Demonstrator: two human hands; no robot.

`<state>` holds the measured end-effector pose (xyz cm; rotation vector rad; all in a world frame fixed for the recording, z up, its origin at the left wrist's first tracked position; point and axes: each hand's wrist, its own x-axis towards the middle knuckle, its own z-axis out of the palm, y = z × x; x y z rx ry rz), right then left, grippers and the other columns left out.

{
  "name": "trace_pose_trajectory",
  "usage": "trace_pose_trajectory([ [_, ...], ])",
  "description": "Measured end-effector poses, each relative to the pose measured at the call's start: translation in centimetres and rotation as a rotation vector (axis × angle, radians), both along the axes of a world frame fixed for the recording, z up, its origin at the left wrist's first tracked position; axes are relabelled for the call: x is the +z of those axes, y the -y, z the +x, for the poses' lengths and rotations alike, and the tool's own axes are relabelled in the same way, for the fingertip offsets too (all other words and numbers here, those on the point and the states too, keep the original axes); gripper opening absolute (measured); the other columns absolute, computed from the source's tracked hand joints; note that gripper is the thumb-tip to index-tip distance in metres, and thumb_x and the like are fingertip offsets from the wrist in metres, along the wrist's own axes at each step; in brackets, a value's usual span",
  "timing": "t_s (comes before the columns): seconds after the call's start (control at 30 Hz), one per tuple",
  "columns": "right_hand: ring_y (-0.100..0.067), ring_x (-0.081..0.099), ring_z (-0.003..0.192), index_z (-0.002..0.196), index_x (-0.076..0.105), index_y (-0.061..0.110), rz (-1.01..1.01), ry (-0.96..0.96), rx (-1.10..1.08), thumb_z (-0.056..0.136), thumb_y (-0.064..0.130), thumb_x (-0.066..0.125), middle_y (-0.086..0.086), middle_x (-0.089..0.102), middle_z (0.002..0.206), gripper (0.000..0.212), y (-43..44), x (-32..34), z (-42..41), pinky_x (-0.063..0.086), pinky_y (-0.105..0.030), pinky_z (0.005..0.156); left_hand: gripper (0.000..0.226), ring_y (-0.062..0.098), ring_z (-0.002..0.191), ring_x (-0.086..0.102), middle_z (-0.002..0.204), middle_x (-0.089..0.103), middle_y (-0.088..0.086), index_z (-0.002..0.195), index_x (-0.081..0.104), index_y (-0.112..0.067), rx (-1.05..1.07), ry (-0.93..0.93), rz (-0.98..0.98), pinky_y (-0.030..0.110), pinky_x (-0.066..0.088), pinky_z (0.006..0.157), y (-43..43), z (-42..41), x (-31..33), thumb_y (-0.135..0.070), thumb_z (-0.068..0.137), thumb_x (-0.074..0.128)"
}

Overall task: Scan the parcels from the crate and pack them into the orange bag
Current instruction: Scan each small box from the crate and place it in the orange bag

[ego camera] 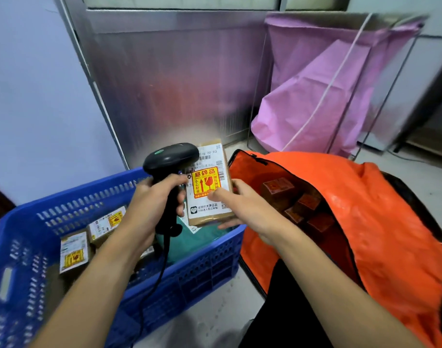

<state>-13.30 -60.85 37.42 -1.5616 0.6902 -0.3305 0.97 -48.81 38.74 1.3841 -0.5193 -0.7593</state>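
My left hand [153, 204] grips a black corded barcode scanner [171, 159], its head pointing at the label of a brown cardboard parcel [209, 182]. My right hand [242, 209] holds that parcel upright by its right and lower edges, above the far right corner of the blue plastic crate [202, 270]. The parcel carries a white shipping label and a yellow and red fragile sticker. In the crate lie two more labelled boxes [74, 252] and a green mailer bag [197, 237]. The open orange bag [380, 222] sits to the right, with several brown boxes [292, 199] inside.
A pink sack [322, 91] hangs on a wire frame behind the orange bag. A metal panel [169, 79] stands behind the crate, and a pale wall is at left. The scanner cable [149, 292] drapes over the crate's front wall. Grey floor lies in front.
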Motion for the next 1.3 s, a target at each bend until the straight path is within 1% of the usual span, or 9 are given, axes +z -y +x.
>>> trace_pose_trajectory([
  [0.17,-0.016,0.075,0.1,0.132,0.047,0.019,-0.071,-0.059,-0.082,0.086,0.044,0.08,0.001,0.07,0.123,0.061,3.2,-0.5,-1.9,0.065,-0.032,0.073,0.014,0.022,0.05,0.047,0.063,0.055,0.007,0.095,0.064,-0.006,-0.049,0.025,0.051,0.031,0.04,0.054,2.8,-0.7,-1.1,-0.019,0.096,0.066],
  [0.33,-0.01,0.076,0.091,0.12,0.054,0.017,-0.124,-0.116,-0.118,0.083,0.043,0.083,0.003,0.073,0.114,0.053,6.5,-2.9,-5.0,0.062,-0.029,0.069,0.014,0.022,0.049,0.052,0.061,0.061,0.004,0.087,0.062,-0.009,-0.016,0.112,0.107,0.027,0.041,0.046,6.0,-0.9,-2.5,-0.018,0.096,0.067],
  [0.53,-0.007,0.076,0.072,0.122,0.063,0.008,0.212,-0.146,-0.32,0.097,0.033,0.069,-0.001,0.08,0.094,0.036,11.1,-13.1,-9.1,0.056,-0.021,0.056,0.012,0.022,0.045,0.052,0.062,0.061,0.005,0.087,0.063,-0.011,-0.027,0.039,0.171,0.028,0.037,0.048,8.4,-1.2,-6.1,-0.021,0.094,0.067],
  [0.73,-0.015,0.07,0.085,0.115,0.072,0.018,0.579,-0.145,-0.594,0.096,0.021,0.067,0.002,0.08,0.085,0.019,13.7,-24.5,-11.2,0.058,-0.029,0.065,0.012,0.019,0.047,0.049,0.065,0.058,0.003,0.089,0.066,-0.017,-0.062,-0.159,0.204,0.027,0.044,0.046,9.4,-1.5,-10.2,-0.027,0.095,0.063],
  [0.9,-0.013,0.064,0.087,0.121,0.066,0.025,0.569,-0.17,-0.701,0.1,0.038,0.06,0.002,0.072,0.099,0.026,15.8,-27.0,-10.2,0.047,-0.031,0.069,0.029,0.018,0.045,0.049,0.065,0.058,0.002,0.088,0.066,-0.019,-0.08,-0.131,0.243,0.027,0.046,0.045,9.6,-0.7,-10.5,-0.038,0.068,0.076],
  [1.03,-0.018,0.062,0.077,0.101,0.066,0.026,0.56,-0.193,-0.737,0.099,0.048,0.057,-0.003,0.07,0.092,0.025,18.1,-26.8,-9.7,0.045,-0.029,0.061,0.013,0.016,0.045,0.05,0.064,0.057,0.0,0.088,0.064,-0.02,-0.063,-0.082,0.304,0.033,0.04,0.06,9.2,-0.8,-9.4,-0.032,0.09,0.068],
  [1.13,-0.022,0.065,0.094,0.118,0.067,0.028,0.55,-0.145,-0.783,0.095,0.052,0.064,-0.005,0.071,0.115,0.033,18.8,-26.9,-9.7,0.052,-0.032,0.068,0.011,0.018,0.047,0.049,0.066,0.057,0.002,0.091,0.064,-0.019,-0.025,-0.051,0.315,0.033,0.042,0.059,7.6,0.0,-8.0,-0.03,0.091,0.067],
  [1.23,-0.024,0.058,0.102,0.143,0.055,0.016,0.391,-0.327,-0.685,0.102,0.037,0.059,-0.009,0.063,0.129,0.046,17.9,-27.0,-9.7,0.049,-0.031,0.076,0.028,0.02,0.048,0.049,0.069,0.058,0.005,0.087,0.068,-0.018,-0.015,-0.005,0.316,0.031,0.043,0.057,5.3,1.2,-6.5,-0.037,0.07,0.079],
  [1.3,-0.022,0.055,0.096,0.14,0.057,0.002,0.109,-0.545,-0.46,0.102,0.013,0.06,-0.017,0.062,0.132,0.04,17.2,-26.7,-9.9,0.046,-0.011,0.062,0.037,0.022,0.047,0.05,0.068,0.059,0.007,0.088,0.069,-0.016,-0.002,0.012,0.32,0.031,0.039,0.054,3.0,2.0,-5.3,-0.039,0.061,0.081],
])
